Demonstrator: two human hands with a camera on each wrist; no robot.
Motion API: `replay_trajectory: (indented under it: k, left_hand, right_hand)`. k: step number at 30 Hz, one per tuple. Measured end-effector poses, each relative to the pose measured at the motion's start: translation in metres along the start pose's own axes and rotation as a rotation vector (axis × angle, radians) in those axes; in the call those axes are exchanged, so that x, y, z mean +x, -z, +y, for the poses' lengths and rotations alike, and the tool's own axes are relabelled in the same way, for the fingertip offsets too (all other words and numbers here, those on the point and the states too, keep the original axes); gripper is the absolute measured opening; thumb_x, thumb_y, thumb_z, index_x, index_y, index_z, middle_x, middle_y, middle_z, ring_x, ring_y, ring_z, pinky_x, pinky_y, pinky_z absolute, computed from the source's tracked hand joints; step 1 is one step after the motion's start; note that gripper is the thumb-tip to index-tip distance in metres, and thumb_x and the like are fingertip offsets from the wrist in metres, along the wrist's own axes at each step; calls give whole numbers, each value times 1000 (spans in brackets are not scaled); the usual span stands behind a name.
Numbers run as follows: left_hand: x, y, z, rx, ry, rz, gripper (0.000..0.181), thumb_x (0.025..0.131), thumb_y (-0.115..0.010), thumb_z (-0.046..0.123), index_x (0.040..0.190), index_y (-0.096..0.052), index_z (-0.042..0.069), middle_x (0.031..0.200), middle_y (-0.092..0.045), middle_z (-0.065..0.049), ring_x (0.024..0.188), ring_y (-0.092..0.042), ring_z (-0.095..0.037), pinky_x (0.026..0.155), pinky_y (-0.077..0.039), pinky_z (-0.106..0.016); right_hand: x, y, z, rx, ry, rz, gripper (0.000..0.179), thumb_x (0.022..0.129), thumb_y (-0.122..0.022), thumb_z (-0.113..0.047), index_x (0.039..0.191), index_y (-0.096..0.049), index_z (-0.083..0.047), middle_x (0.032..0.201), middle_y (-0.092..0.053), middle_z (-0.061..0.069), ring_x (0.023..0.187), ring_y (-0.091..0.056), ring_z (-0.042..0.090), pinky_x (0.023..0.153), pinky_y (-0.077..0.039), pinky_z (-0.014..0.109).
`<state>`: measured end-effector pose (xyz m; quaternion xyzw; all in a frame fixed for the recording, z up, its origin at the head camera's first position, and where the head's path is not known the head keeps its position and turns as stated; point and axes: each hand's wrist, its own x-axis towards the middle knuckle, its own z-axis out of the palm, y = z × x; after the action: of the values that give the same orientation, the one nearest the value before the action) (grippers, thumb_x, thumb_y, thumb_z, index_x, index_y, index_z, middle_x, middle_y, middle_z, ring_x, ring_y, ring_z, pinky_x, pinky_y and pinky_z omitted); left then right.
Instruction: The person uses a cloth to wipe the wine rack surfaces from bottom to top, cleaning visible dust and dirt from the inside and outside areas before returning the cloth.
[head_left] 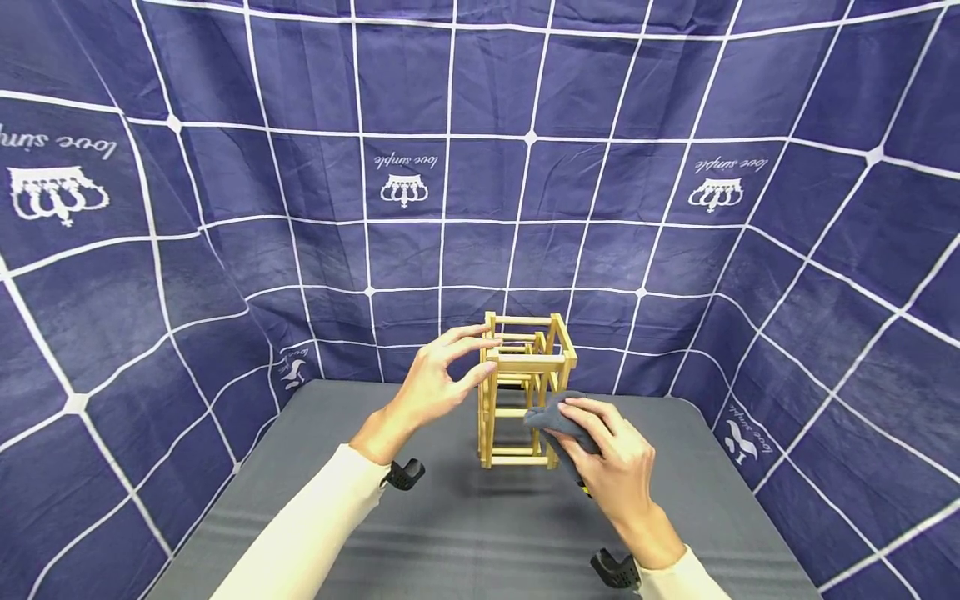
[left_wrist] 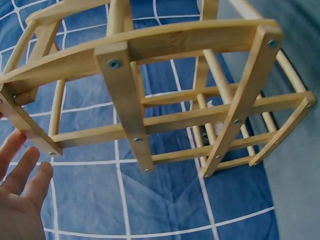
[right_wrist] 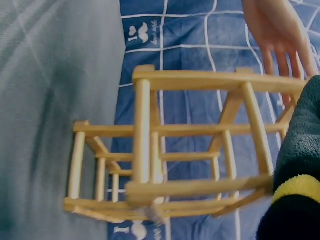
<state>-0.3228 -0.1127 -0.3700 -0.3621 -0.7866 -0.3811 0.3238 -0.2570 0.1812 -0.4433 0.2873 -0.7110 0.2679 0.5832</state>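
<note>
A light wooden rack [head_left: 525, 365] with slats, round rungs and screwed joints stands on the grey surface. Beside its upper left corner is my left hand [head_left: 435, 379], fingers reaching forward and spread from the thumb. In the left wrist view, the fingertips [left_wrist: 44, 172] come right up to the end of the rack's frame. My right hand [head_left: 617, 454] grips a bunched grey cloth [head_left: 558, 421] against the rack's right side, thumb and fingers pinching it. Up close, the fuzzy cloth [right_wrist: 304, 135] shows a yellow band and a black part, overlapping the rack's corner; the holding fingers are hidden there.
Dark blue fabric [head_left: 480, 183] with white grid lines hangs behind and on both sides. The grey covered tabletop [head_left: 465, 542] extends around the rack. A black strap mount sits at the left wrist [head_left: 405, 475] and another at the right [head_left: 615, 569].
</note>
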Motion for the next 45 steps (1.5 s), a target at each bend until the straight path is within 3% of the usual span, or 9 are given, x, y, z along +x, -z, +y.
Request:
replay_trajectory:
  k: [3, 6, 10, 13, 18, 25, 35, 41, 45]
  left_hand:
    - [8, 2, 0, 14, -35, -21, 24, 102, -92, 19, 125, -89, 14, 146, -82, -14, 142, -78, -34, 124, -60, -56]
    - [12, 5, 1, 20, -42, -41, 20, 100, -93, 18, 119, -89, 11, 140, -83, -16, 138, -79, -35, 123, -62, -55]
    - [13, 5, 4, 20, -28, -66, 20, 101, -93, 19, 119, -89, 12, 139, -83, -16, 138, -79, -34, 121, -63, -55]
    - [13, 2, 6, 5, -18, -74, 20, 103, -91, 20, 121, -89, 13, 140, -82, -15, 142, -78, -34, 122, -62, -56]
    - [15, -1, 7, -33, -7, -80, 19, 103, -91, 19, 121, -89, 12, 139, -82, -17, 144, -76, -33, 124, -62, -54]
    - [19, -1, 7, -67, 27, -85, 19, 101, -93, 17, 119, -90, 11, 133, -83, -11, 142, -78, -30, 120, -65, -45]
    - [20, 4, 8, -96, 60, -103, 19, 100, -95, 18, 118, -91, 13, 129, -84, -11, 142, -78, -30, 113, -68, -49]
    - [19, 6, 8, -47, 37, -91, 20, 99, -96, 19, 117, -90, 14, 127, -84, -11, 139, -80, -31, 110, -70, -49]
    - [18, 5, 6, -79, 56, -84, 21, 98, -97, 18, 118, -91, 14, 125, -84, -9, 142, -79, -31, 111, -69, -50]
  right_hand:
    - [10, -9, -7, -44, 94, -25, 32, 110, -81, -46, 124, -91, -19, 118, -89, 4, 83, -82, 29, 67, -56, 40]
    - [16, -20, -13, -100, 147, -111, 34, 102, -86, -41, 130, -89, -22, 125, -89, 0, 84, -80, 25, 65, -55, 40]
    - [15, -36, -18, -150, 149, -268, 44, 90, -98, -39, 129, -88, -22, 125, -89, -6, 86, -79, 18, 66, -59, 35]
    - [13, -43, -21, -175, 106, -329, 49, 83, -107, -42, 124, -88, -22, 117, -90, -8, 86, -80, 16, 65, -63, 33]
    - [14, -40, -22, -251, 74, -339, 51, 74, -112, -44, 116, -89, -26, 107, -89, -11, 82, -80, 16, 56, -60, 33]
    - [18, -21, -13, -362, 66, -342, 56, 65, -116, -38, 112, -90, -24, 103, -89, -9, 78, -77, 21, 50, -55, 37]
    - [17, -29, -15, -327, 34, -360, 54, 69, -115, -40, 114, -90, -24, 106, -90, -8, 85, -83, 21, 56, -62, 40]
    - [21, -37, -24, -257, -78, -413, 48, 74, -113, -42, 115, -91, -28, 107, -91, -9, 87, -84, 19, 60, -64, 40]
    - [20, -39, -26, -206, -157, -428, 46, 77, -111, -43, 116, -93, -29, 107, -91, -8, 88, -85, 20, 60, -64, 41]
